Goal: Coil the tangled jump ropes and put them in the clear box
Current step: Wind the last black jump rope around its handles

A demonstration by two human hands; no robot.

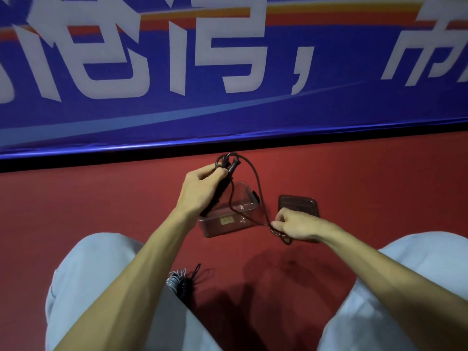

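My left hand (pixel 200 188) grips the black handles of a dark jump rope (pixel 255 183), held up over the clear box (pixel 222 224). The cord loops out from the handles and runs down to my right hand (pixel 296 224), which pinches it just right of the box. A short tail of cord hangs below that hand. The clear box stands open on the red floor, partly hidden by my left hand and the handles. A second bundle, a grey and black coiled cord (pixel 179 282), lies on the floor between my knees.
The box's dark lid (pixel 298 202) lies flat on the red floor (pixel 101 203) to the right of the box, partly under my right hand. A blue banner wall (pixel 228 97) stands close behind. My knees in light trousers (pixel 83 274) frame the lower view.
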